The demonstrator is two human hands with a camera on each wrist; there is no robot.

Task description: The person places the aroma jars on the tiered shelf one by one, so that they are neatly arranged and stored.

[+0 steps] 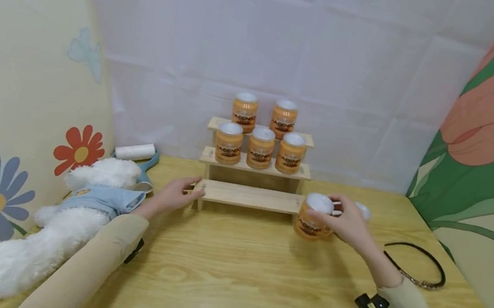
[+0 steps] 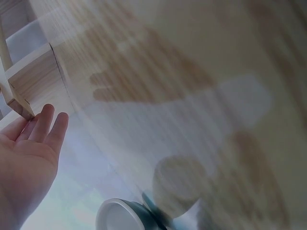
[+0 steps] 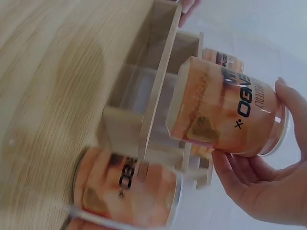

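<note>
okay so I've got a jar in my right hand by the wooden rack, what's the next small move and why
Probably lift the jar onto the bottom step: the right hand holds it beside the rack, that step is bare, the upper ones hold five jars, and the left hand touches the step's left end.

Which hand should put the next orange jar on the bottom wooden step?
Right. The right hand already grips an orange jar with a white lid beside the bare bottom wooden step. The left hand only rests, holding nothing, at the step's far end.
</note>
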